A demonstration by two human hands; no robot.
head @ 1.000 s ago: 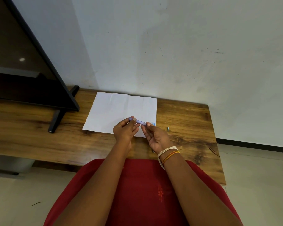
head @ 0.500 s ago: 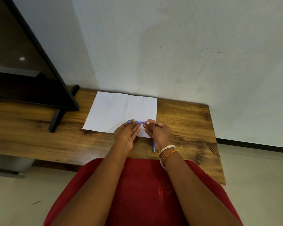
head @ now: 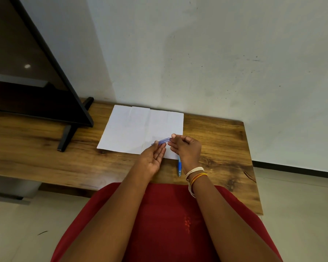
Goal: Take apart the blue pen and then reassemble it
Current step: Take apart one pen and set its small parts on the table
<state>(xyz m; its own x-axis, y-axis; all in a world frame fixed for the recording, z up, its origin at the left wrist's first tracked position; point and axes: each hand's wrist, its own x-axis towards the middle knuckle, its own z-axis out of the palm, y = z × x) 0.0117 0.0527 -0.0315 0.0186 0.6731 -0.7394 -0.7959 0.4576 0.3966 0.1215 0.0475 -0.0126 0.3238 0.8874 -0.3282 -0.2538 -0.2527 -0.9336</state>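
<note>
Wooden table [head: 222, 140] along a pale wall [head: 216, 53], seen from above over a red lap. At its left end, a black-framed screen [head: 36, 91] on a black foot. Near the back edge of the table, about mid-width, a creased white paper sheet [head: 136, 127] lying flat.

Over the near right corner of that sheet, both hands meeting. Left hand [head: 152, 157] palm-up, fingers mostly stretched out together, thumb and fingertip pinched on the left end of a translucent blue pen barrel [head: 162, 141]. Right hand [head: 187, 148] with white and orange thread bands at the wrist, fingers loosely curled, thumb and forefinger clamped on the barrel's right end (barrel slanting up to the right, held just above the sheet).

Closer than the sheet, on the bare table beside the right wrist, a second blue pen part [head: 179, 167] lying lengthwise toward the lap, its far end hidden behind the right hand (which part, cannot tell).
</note>
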